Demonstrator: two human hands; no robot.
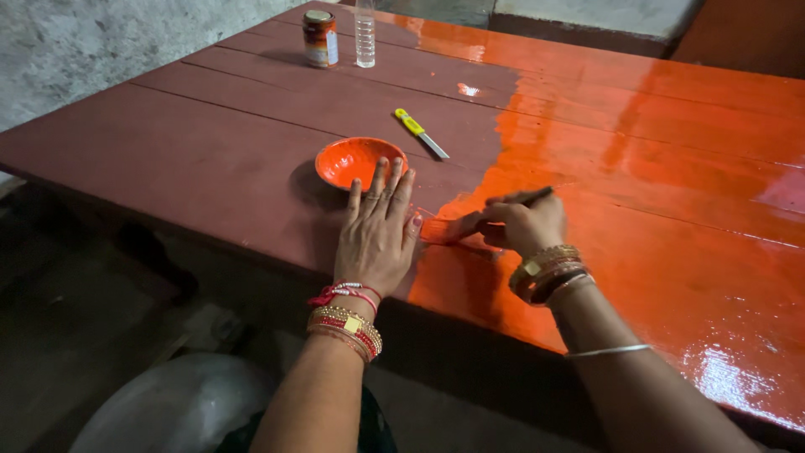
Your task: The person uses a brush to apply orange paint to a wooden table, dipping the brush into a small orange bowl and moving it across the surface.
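Item: wooden plank table [210, 159], part dull maroon, part coated in glossy wet orange paint [671, 193]; the boundary between the two runs roughly down the middle, from the far edge to the near edge.

Left hand [377, 231]: open, palm down, fingers together and extended, resting flat on the unpainted maroon area just beside the paint line; fingertips close to the bowl; bangles and red thread at the wrist.

Right hand [524, 222]: closed around a paintbrush [495, 220], dark handle end projecting up past the knuckles, bristle end pressed on the table at the edge of the orange coat, just right of the left hand (bristles largely merged with the paint colour, hard to make out); bangles at the wrist.

Bowl [360, 161]: small, round, orange inside and out, standing on the maroon part just beyond the left hand.

Knife [422, 133]: yellow handle, bare blade, lying flat beyond the bowl, near the paint line.

Paint tin [320, 39]: lidded, at the far edge; clear plastic bottle [365, 33] upright just beside it.
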